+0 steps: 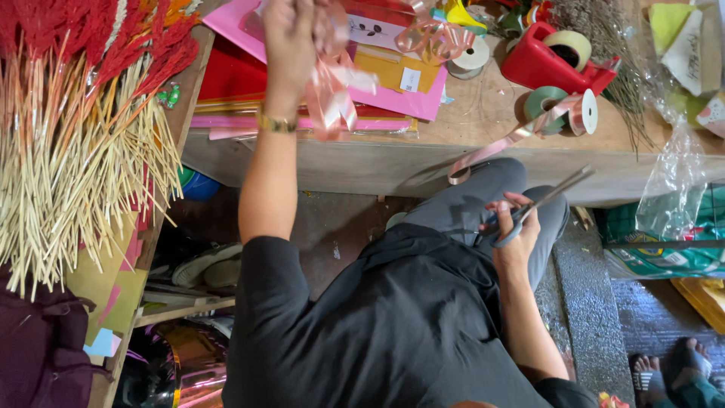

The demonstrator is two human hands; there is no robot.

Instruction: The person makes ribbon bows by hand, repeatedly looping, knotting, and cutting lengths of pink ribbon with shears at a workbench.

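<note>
My left hand (291, 38) is raised over the wooden table (483, 113) and grips a bunch of shiny pink ribbon loops (332, 91) that hang down from it. A gold bracelet (276, 123) is on that wrist. My right hand (513, 227) is down near my lap, fingers through the blue handles of a pair of scissors (540, 204) whose blades point up to the right. A loose pink ribbon strip (491, 151) trails from a ribbon roll (581, 112) over the table edge.
Pink, red and yellow paper sheets (393, 83) lie on the table, with a red tape dispenser (551, 57) and other ribbon rolls. Dried red-tipped stalks (75, 151) fill the left. A clear plastic bag (676, 181) hangs right. Another person's sandalled feet (672, 370) are at bottom right.
</note>
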